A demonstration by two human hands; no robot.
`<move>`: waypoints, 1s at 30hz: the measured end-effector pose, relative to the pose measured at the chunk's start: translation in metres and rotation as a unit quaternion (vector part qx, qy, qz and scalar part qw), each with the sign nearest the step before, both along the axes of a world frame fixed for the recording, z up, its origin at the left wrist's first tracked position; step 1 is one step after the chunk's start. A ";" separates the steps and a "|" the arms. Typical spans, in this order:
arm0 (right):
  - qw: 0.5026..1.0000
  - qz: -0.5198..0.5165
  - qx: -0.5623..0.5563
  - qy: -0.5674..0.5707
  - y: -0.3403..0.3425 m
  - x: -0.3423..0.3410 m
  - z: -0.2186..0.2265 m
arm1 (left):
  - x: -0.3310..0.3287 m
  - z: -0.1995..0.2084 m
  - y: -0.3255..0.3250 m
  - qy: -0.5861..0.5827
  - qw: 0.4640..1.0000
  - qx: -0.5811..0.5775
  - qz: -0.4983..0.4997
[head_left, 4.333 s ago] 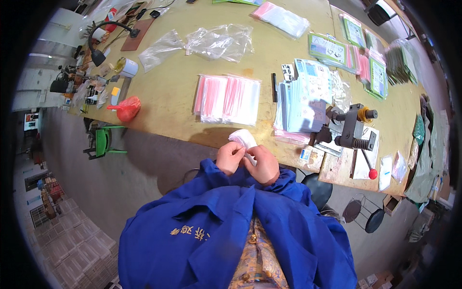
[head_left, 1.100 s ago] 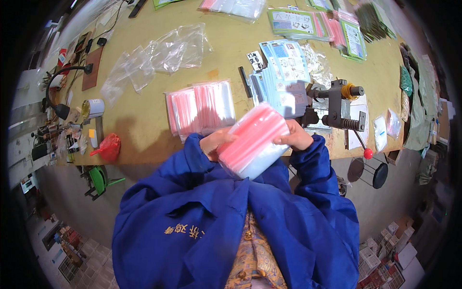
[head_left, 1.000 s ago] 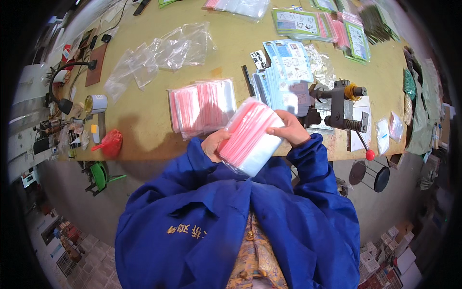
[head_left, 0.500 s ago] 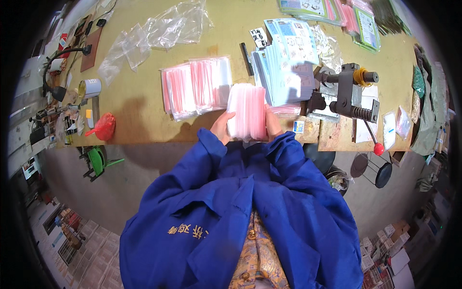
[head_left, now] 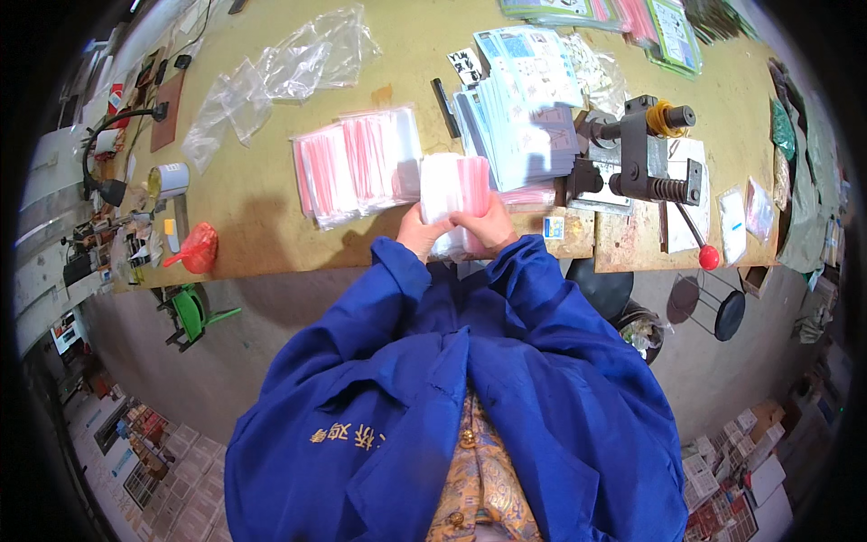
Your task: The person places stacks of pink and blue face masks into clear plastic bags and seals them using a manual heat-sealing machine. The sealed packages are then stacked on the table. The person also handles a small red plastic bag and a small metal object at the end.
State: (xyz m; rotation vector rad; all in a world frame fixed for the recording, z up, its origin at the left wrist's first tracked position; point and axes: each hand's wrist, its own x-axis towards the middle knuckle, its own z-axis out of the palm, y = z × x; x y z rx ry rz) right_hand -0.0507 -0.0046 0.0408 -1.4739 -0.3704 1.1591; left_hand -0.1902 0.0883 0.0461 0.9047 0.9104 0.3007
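Close to the table's near edge, I hold a stack of pink-and-white plastic sleeves (head_left: 456,185) upright between both hands. My left hand (head_left: 422,233) grips its lower left side. My right hand (head_left: 489,224) is closed on the lower right, its thumb lying across the front of the stack. Some fingers of both hands are hidden behind it. Just left of my hands lie more bundles of pink-and-white sleeves (head_left: 357,164), spread in overlapping rows. Behind and to the right is a fanned pile of light-blue printed sheets (head_left: 524,104).
A hand press (head_left: 646,163) with a red-knobbed lever (head_left: 709,258) stands right of the sheets. A black marker (head_left: 445,108) lies beside them. Clear plastic bags (head_left: 307,68) lie far left; a red bag (head_left: 199,247) and a can (head_left: 169,181) are nearer. A stool (head_left: 729,314) stands below right.
My right hand has shifted from the stack's right side onto its lower front, thumb across it. My left hand has also moved further round the lower part. The whole view has shifted slightly.
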 end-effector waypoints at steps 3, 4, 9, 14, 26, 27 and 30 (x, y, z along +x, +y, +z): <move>0.998 -0.041 -0.027 0.026 -0.004 0.002 -0.020 | -0.003 -0.004 0.002 -0.011 0.997 -0.064 0.034; 0.998 -0.047 -0.028 0.041 -0.006 0.003 -0.026 | -0.004 -0.006 0.004 0.007 0.997 -0.063 0.034; 0.997 -0.051 -0.044 0.040 -0.013 0.001 -0.046 | -0.018 -0.025 0.011 0.008 0.995 -0.084 0.046; 0.988 -0.071 -0.097 0.099 -0.019 0.014 -0.037 | -0.038 -0.032 0.026 -0.052 0.983 -0.169 0.055; 0.974 -0.018 0.020 0.224 -0.057 0.030 0.069 | -0.080 0.010 0.036 -0.074 0.959 -0.274 0.016; 0.976 -0.017 0.013 0.216 -0.057 0.031 0.073 | -0.079 0.011 0.036 -0.074 0.957 -0.281 0.012; 0.977 -0.016 0.012 0.214 -0.055 0.033 0.085 | -0.078 0.012 0.036 -0.111 0.952 -0.287 0.005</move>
